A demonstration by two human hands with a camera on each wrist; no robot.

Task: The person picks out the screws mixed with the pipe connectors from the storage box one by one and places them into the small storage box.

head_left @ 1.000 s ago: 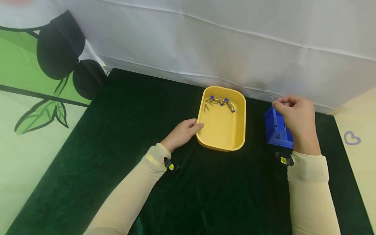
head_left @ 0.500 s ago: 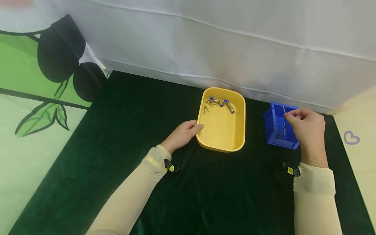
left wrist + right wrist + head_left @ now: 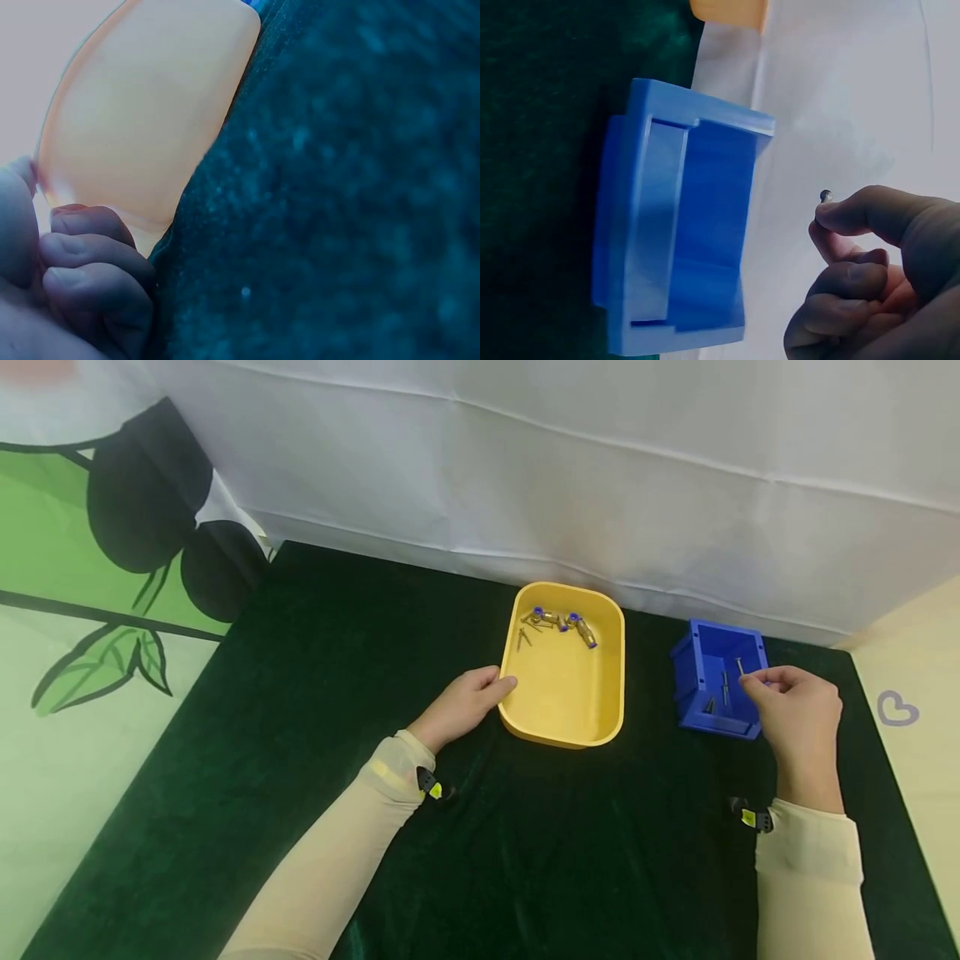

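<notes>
We see the left hand [image 3: 465, 706] gripping the near part of the left side of a yellow tray [image 3: 564, 727], its thumb hooked over the rim and, in the left wrist view, its fingers curled against the outer wall. The right hand [image 3: 806, 731] holds a thin metal fastener [image 3: 739, 666] pinched between thumb and finger, and from the right wrist we make out its small rounded head poking past the fingertips. From the head view, that fastener shows over the opening of a blue bin [image 3: 688, 678], with the hand at the bin's right side; the right wrist view shows a gap between this hand and the bin. Inside the bin we find slim metal pieces [image 3: 725, 689] and a short dark piece [image 3: 709, 704] near its front. The tray stands to the left of the bin, apart from it, and in its far part lie brass fittings [image 3: 585, 633] with blue ends, along with a few thin fasteners [image 3: 523, 638] towards the left wall. Both containers stand on a worktop [image 3: 585, 860] covered in dark green cloth, before a creased white sheet [image 3: 600, 485]. We notice pale sleeves [image 3: 810, 868] on both arms and a dark strap [image 3: 750, 819] at each wrist.
</notes>
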